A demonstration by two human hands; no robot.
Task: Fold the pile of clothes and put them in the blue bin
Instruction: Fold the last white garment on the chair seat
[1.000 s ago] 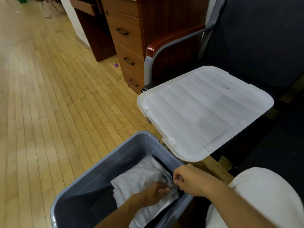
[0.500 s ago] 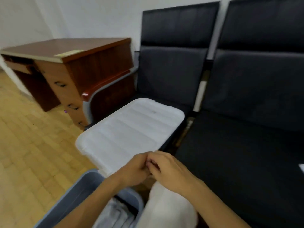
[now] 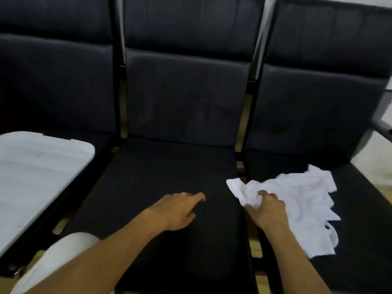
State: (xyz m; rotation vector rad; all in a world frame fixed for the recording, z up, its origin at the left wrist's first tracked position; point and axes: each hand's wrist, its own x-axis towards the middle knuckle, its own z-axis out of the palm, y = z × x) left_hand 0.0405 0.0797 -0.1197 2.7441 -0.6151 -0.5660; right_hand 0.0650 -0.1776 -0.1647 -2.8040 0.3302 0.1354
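Note:
A crumpled white garment point(image 3: 305, 200) lies on the right black seat, one end reaching over the gap to the middle seat. My right hand point(image 3: 268, 211) grips its left part, fingers curled into the cloth. My left hand point(image 3: 179, 209) hovers over or rests on the middle seat, fingers stretched toward the garment and holding nothing. The blue bin is out of view.
A row of three black padded seats point(image 3: 169, 177) fills the view. The white bin lid point(image 3: 34, 172) lies on the left seat. A metal armrest point(image 3: 381, 126) stands at the far right. My knee in light trousers point(image 3: 61, 255) shows at lower left.
The view swung right from the bin to the seats. Both hands left the bin; the right one has taken hold of the white garment, the left one reaches over the middle seat.

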